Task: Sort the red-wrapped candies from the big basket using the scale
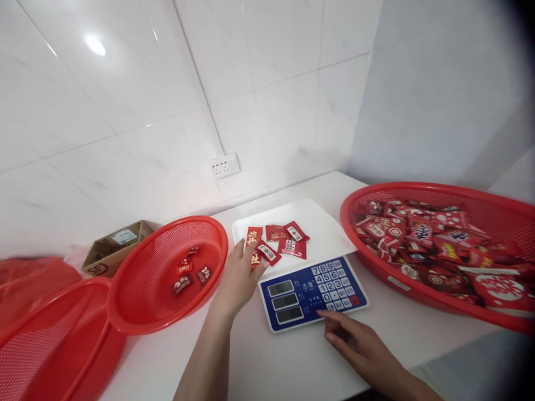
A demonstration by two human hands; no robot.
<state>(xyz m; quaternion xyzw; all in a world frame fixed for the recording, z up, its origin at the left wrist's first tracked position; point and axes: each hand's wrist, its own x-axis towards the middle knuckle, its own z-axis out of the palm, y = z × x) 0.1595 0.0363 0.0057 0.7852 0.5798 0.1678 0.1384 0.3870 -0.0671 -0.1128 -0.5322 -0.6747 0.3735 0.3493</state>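
Observation:
A white scale tray (326, 231) holds several small red packets (292, 248), with a longer gold-lettered red packet (254, 235) at their left. Over the tray's left edge lies my left hand (238, 278), fingers and thumb apart. It reaches the long packet and a small dark-red packet (268, 253); whether it touches them is hard to tell. In front of the tray is the scale's blue keypad panel (307, 287) with three grey displays. My right hand (355, 340) is at the panel's front edge, index finger stretched toward it, the other fingers loosely bent, holding nothing visible.
On the right, a large red basket (393, 278) is piled with red snack packets (430, 239). Left of the scale, a tilted red basket (142, 278) holds several packets. Another red basket (96, 340) and a cardboard box (104, 250) stand further left. A wall socket (224, 166) is behind.

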